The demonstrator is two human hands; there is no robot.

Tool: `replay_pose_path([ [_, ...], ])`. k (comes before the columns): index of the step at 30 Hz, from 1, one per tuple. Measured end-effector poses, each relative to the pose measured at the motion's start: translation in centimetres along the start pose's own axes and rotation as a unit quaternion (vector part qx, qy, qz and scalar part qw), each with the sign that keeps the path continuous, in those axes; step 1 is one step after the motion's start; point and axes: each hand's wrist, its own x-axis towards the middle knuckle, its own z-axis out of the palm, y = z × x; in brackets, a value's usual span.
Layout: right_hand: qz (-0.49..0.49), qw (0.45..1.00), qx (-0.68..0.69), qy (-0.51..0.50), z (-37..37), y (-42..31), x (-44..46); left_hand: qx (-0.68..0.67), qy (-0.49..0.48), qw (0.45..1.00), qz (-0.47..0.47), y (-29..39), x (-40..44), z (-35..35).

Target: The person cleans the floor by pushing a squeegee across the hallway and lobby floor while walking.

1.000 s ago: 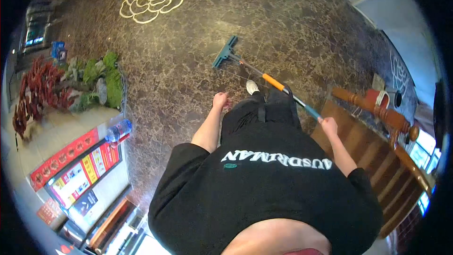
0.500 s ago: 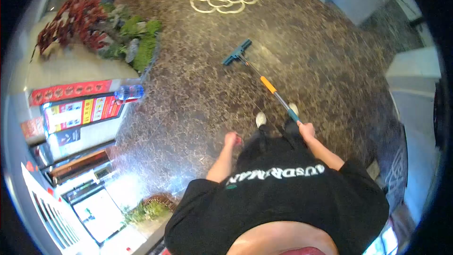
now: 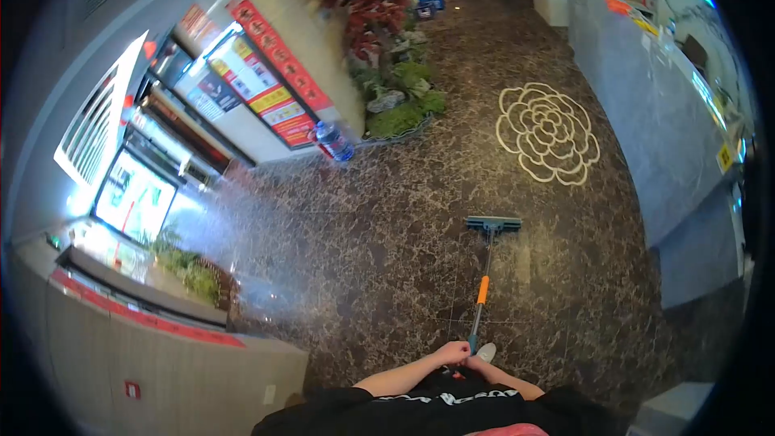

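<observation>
A long-handled mop point(image 3: 483, 289) with a narrow, straight teal head point(image 3: 493, 224) and an orange sleeve on its pole stretches ahead of me. Its head rests on the dark marbled floor point(image 3: 387, 234). My right hand point(image 3: 483, 366) is closed about the near end of the handle, low in front of my body. Right beside it, my left hand point(image 3: 452, 353) is closed too, fingers against the handle's top end. A small red thing point(image 3: 458, 375) shows just below my hands; I cannot make out what it is. A pale shoe point(image 3: 486, 351) stands by the handle.
A cream flower pattern point(image 3: 549, 133) is set in the floor beyond the mop head. To the right runs a grey counter point(image 3: 622, 105). A large water bottle point(image 3: 333, 141) stands left by red posters, near a planted bed point(image 3: 404, 105). A low wall point(image 3: 178, 371) is at left.
My view has swung round and lifted, showing more of the counter and far hall. My left hand, apart from the mop before, has come to the handle beside my right hand.
</observation>
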Motion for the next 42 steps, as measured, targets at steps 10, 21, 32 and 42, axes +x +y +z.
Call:
replay_pose_path([
  [10,0.188,0.904,0.255,-0.286,-4.3,-1.6,-4.5,-0.065,0.126,0.984,-0.107,-11.1,-6.5,3.2],
  [21,0.102,0.960,0.228,-0.125,-6.8,9.8,-7.3,-0.253,0.121,0.960,-0.011,-16.6,-10.5,22.1],
  [32,0.145,0.989,0.034,0.005,-8.4,15.5,-3.0,-0.701,0.233,0.674,0.013,-20.9,-23.9,40.8],
  [42,-0.024,0.991,0.126,-0.030,-1.3,7.2,-12.2,-0.473,0.212,0.853,-0.060,-19.4,-20.4,41.6],
])
